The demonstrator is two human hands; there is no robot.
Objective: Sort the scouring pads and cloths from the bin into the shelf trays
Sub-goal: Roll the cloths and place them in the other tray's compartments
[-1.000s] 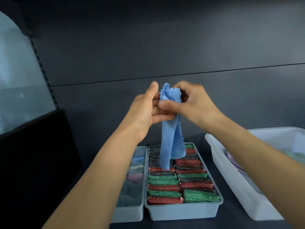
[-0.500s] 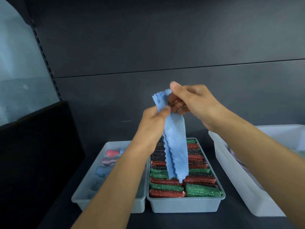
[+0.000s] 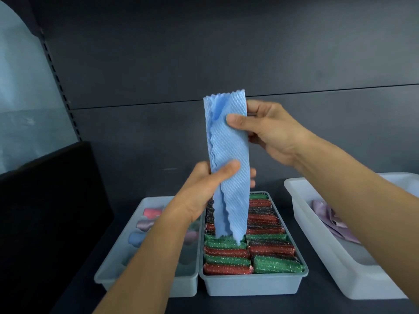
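At the far left of the shelf (image 3: 340,307) stands the left tray (image 3: 147,287), holding rolls (image 3: 145,224) of pink, lilac and blue cloth in a row. It looks like the right home for the blue cloth (image 3: 229,141), which is now in the air above and in front of the trays. The left hand (image 3: 204,189) grips the cloth's lower middle, thumb across the front and fingers behind. The cloth is gathered lengthwise into a narrow upright strip with its zigzag edges bunched along the left side. Its loose tail hangs in front of the pad tray (image 3: 251,286), which is packed tight with green, red and black pads (image 3: 269,245). The right hand (image 3: 269,134) pinches the strip near its top, thumb on the front and fingers behind. The step in hand seems to be shaping the cloth to match the rolls. To do it well, keep the strip taut between the two hands and square the wavy edges so the layers lie flat. Then fold or roll it from one end while the other hand holds the tension. Keep the tail off the rough pads, which may snag it, and carry the bundle left, not straight down. At the far right the white bin (image 3: 340,268) holds a crumpled lilac cloth (image 3: 328,218), so sorting appears unfinished.
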